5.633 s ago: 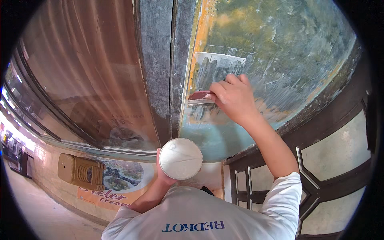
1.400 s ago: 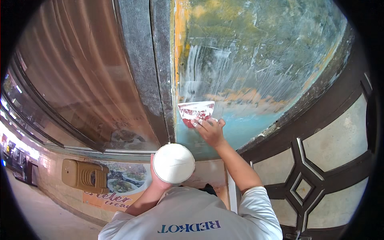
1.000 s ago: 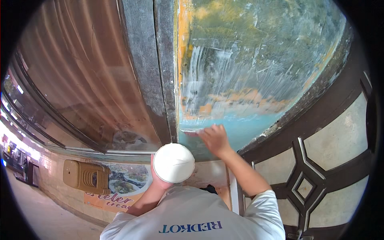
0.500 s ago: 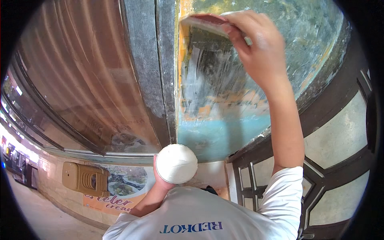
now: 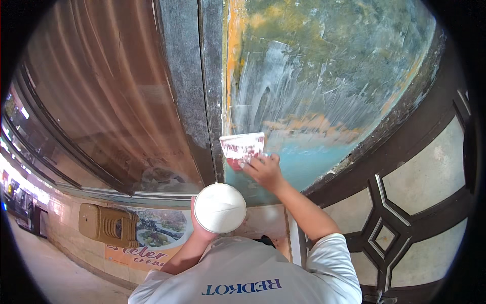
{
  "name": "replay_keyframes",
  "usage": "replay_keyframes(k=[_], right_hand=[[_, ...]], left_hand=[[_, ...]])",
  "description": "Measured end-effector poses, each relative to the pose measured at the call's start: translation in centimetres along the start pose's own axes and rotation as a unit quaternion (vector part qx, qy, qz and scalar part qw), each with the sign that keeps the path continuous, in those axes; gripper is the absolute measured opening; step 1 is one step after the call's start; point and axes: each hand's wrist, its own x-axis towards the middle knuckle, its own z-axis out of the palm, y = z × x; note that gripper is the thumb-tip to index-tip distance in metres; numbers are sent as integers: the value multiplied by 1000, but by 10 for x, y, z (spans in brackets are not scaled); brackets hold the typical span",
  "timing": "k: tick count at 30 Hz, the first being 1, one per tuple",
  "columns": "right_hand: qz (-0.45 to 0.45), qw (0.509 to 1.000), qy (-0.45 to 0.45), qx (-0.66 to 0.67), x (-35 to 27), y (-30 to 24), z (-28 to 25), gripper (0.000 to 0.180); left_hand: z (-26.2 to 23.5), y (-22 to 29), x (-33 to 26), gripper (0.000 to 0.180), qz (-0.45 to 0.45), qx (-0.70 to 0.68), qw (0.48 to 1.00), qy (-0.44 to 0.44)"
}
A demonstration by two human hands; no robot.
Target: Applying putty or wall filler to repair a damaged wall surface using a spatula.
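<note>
My left hand [image 5: 203,230] holds a round tub of white filler paste [image 5: 220,207] from its left side and below, close to my chest. The paste fills it nearly to the rim and has a smooth, slightly creased surface. Ahead and to the right, my right hand [image 5: 263,169] grips a red putty scraper [image 5: 243,148]. White paste is smeared over the scraper's broad face and along its upper edge. Behind the scraper stands a painted wall [image 5: 324,61], green, orange and turquoise, with thin white streaks spread over it. I cannot tell whether the scraper touches the wall.
A dark wooden post [image 5: 186,66] borders the wall on the left, beside a window with a brown curtain [image 5: 101,91]. To the right is a dark-framed panelled door [image 5: 374,218]. Low on the left are stacked brown plastic stools [image 5: 106,225] and an orange banner [image 5: 126,256].
My right hand has swung down from high on the wall to just above the tub, turning the scraper's paste-covered face into view. The tub has shifted slightly left.
</note>
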Motion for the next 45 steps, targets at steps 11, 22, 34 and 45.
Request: replay_keyframes(k=[11, 22, 34, 45], right_hand=[[96, 989, -85, 73, 79, 66, -71, 28], [-13, 968, 234, -93, 212, 143, -201, 19], [125, 992, -30, -2, -99, 5, -17, 28], [113, 986, -122, 33, 37, 158, -112, 19]], left_hand=[[7, 0, -4, 82, -35, -134, 985, -105], [11, -5, -1, 87, -12, -28, 999, -20], [13, -9, 6, 84, -35, -70, 996, -35], [32, -32, 14, 76, -15, -13, 999, -31]])
